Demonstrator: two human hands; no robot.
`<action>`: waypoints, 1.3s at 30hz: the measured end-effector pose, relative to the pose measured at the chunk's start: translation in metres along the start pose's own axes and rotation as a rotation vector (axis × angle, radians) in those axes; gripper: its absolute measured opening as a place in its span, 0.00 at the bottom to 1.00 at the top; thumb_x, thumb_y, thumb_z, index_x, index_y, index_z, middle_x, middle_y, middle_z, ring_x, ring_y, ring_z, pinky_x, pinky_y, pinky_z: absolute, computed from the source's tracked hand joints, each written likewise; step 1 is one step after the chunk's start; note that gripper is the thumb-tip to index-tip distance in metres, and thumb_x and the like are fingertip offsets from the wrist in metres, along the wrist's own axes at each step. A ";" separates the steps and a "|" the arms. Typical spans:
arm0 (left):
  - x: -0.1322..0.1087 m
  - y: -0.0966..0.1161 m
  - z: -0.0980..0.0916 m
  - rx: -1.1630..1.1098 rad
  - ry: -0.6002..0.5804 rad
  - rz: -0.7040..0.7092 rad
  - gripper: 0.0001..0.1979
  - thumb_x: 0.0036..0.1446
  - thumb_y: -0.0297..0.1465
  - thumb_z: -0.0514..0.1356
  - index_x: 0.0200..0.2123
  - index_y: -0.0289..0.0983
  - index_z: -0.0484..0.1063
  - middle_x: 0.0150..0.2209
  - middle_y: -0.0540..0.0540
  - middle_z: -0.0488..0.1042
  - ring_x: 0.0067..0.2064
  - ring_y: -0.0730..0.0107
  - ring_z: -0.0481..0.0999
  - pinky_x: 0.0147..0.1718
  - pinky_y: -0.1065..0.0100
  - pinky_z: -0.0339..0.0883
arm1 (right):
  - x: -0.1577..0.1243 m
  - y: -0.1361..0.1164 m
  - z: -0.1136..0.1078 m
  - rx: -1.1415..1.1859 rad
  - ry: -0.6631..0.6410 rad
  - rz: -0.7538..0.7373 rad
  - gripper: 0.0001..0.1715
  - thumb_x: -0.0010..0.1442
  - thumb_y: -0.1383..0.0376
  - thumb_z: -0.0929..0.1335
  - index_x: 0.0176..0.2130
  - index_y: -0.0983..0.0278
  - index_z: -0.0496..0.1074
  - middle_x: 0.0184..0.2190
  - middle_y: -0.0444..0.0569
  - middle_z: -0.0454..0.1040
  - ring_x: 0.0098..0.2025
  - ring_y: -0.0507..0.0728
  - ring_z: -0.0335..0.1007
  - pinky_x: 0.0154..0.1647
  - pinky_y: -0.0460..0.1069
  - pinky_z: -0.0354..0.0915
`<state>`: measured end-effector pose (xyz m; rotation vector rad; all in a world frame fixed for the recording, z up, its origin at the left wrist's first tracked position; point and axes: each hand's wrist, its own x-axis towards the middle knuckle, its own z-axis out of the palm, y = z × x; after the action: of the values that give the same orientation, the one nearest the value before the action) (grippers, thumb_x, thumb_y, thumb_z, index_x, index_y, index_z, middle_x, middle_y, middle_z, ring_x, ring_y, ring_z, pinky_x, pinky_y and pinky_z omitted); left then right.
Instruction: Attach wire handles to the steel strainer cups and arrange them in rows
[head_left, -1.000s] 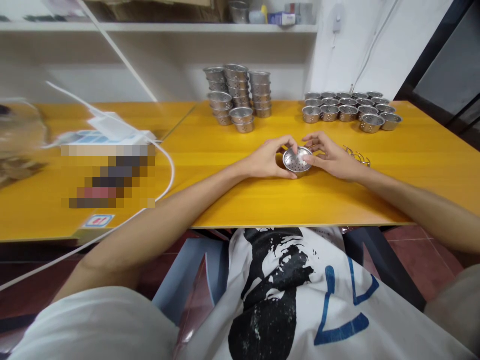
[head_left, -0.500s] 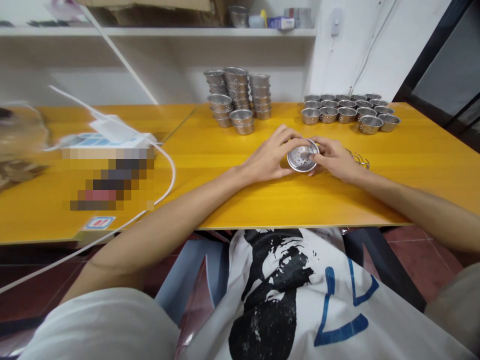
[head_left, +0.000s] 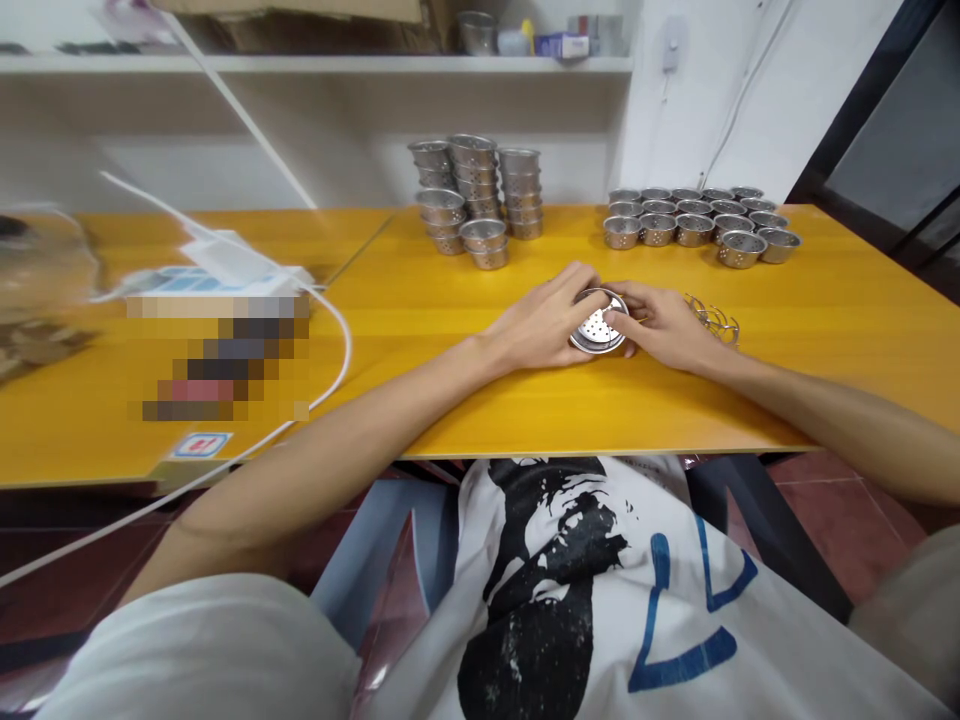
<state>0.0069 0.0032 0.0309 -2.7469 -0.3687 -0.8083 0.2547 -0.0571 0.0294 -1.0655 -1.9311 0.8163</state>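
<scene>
A shiny perforated metal strainer cup (head_left: 598, 330) is held over the table, its round, hole-dotted face turned up towards me. My left hand (head_left: 559, 315) is wrapped round its left side, with the index finger reaching over the rim. From the right, my right hand (head_left: 660, 322) grips the same cup, its thumb lying over the face. The fingers beneath the cup are partly hidden. Just beyond my right wrist lie several thin curved metal wire pieces (head_left: 718, 325) in a small heap on the table.
Stacked strainer cups (head_left: 472, 185) stand at the back middle of the yellow table (head_left: 480, 410). More cups (head_left: 694, 228) sit in rows at the back right. A power strip (head_left: 232, 278) and a white cable (head_left: 346, 350) lie on the left, under a shelf (head_left: 315, 65).
Both hands have brought the strainer cup slightly down and left, nearer to me. Its face has turned, and more of its holes show. The other cups have not moved.
</scene>
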 end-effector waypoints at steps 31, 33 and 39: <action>-0.012 -0.017 0.009 -0.196 0.128 -0.093 0.25 0.78 0.56 0.66 0.53 0.39 0.83 0.73 0.30 0.72 0.59 0.48 0.86 0.60 0.47 0.84 | 0.011 0.014 -0.015 0.327 0.065 0.251 0.29 0.64 0.38 0.83 0.43 0.59 0.85 0.32 0.52 0.86 0.29 0.59 0.82 0.28 0.53 0.81; -0.012 -0.017 0.009 -0.199 0.121 -0.090 0.25 0.77 0.56 0.67 0.53 0.39 0.84 0.72 0.30 0.73 0.61 0.46 0.86 0.61 0.46 0.84 | 0.010 0.012 -0.015 0.282 0.110 0.201 0.29 0.64 0.40 0.83 0.50 0.57 0.85 0.41 0.52 0.88 0.29 0.58 0.82 0.26 0.53 0.80; -0.012 -0.023 0.012 -0.256 0.114 -0.171 0.23 0.73 0.53 0.72 0.48 0.38 0.84 0.71 0.31 0.75 0.63 0.46 0.85 0.64 0.44 0.82 | 0.008 0.001 -0.027 0.107 0.175 -0.026 0.32 0.65 0.38 0.82 0.56 0.54 0.83 0.65 0.52 0.82 0.36 0.57 0.84 0.41 0.58 0.86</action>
<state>-0.0042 0.0265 0.0188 -2.9137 -0.5147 -1.1214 0.2750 -0.0446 0.0443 -1.0105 -1.7324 0.7770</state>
